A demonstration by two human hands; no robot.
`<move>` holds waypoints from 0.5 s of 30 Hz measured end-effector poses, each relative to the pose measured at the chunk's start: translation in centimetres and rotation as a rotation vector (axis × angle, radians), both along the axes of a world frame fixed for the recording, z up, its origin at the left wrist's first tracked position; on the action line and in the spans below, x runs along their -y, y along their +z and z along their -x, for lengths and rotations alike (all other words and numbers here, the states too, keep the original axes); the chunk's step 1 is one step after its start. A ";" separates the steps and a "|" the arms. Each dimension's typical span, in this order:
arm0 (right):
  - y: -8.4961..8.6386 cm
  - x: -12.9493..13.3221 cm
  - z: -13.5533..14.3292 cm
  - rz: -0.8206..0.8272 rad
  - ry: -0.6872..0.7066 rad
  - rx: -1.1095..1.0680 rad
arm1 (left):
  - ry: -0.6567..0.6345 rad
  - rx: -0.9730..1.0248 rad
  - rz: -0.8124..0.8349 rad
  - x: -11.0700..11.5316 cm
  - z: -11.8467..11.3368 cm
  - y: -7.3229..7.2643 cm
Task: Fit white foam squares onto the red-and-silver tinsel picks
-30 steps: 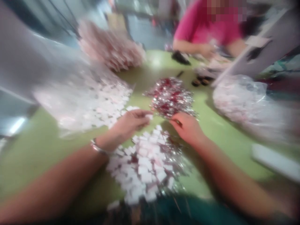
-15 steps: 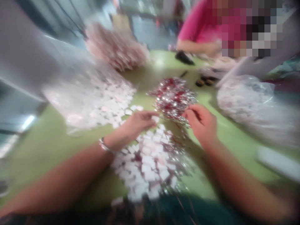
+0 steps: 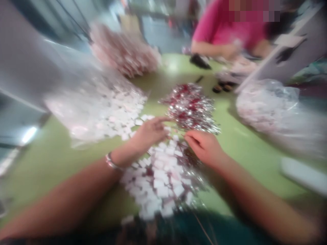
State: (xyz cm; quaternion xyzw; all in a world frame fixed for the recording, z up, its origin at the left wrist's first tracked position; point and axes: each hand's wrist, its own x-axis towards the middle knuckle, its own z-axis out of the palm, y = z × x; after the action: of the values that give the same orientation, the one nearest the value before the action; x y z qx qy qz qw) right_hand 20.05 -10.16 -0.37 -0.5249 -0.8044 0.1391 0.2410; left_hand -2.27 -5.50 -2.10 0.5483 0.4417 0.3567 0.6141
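Observation:
My left hand [image 3: 150, 132], a bracelet on its wrist, holds a small white tag [image 3: 167, 129] between thumb and fingers, the index finger stretched out above it. Facing it, my right hand [image 3: 203, 144] is closed in a pinch on a thin strand, blurred at the fingertips. Just beyond both hands lies a heap of shiny silver and red pieces [image 3: 191, 107]. Nearer to me, below the hands, spreads a pile of white tags [image 3: 160, 177] with silvery pieces showing along its right side.
Loose white tags spill from a clear plastic bag [image 3: 84, 105] at the left. Pinkish bundled pieces [image 3: 127, 51] stand behind it. A filled plastic bag [image 3: 268, 105] and a white block [image 3: 302, 175] are at the right. Across the green table [image 3: 63, 160] sits a person in pink [image 3: 212, 27].
My right hand has moved from the shiny heap's edge toward me and leftward, nearer my left hand. My left hand has shifted only slightly, its index finger now straighter.

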 end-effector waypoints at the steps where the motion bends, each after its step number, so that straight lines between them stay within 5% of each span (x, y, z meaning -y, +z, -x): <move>1: 0.2 0.1 0.0 0.027 -0.002 -0.016 | -0.001 -0.007 -0.012 0.0 0.0 0.0; 8: 0.7 0.4 0.2 0.115 -0.005 -0.095 | -0.110 -0.028 -0.067 0.2 -0.1 -0.3; 15: 0.8 0.4 0.1 0.132 0.117 0.070 | -0.220 -0.079 -0.119 0.2 0.3 0.1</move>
State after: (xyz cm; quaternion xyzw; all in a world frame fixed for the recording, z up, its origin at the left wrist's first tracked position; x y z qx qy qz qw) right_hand 19.95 -10.51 0.46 -0.4963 -0.8307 0.1871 0.1692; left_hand -2.55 -5.72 -1.99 0.6424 0.3809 0.2908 0.5981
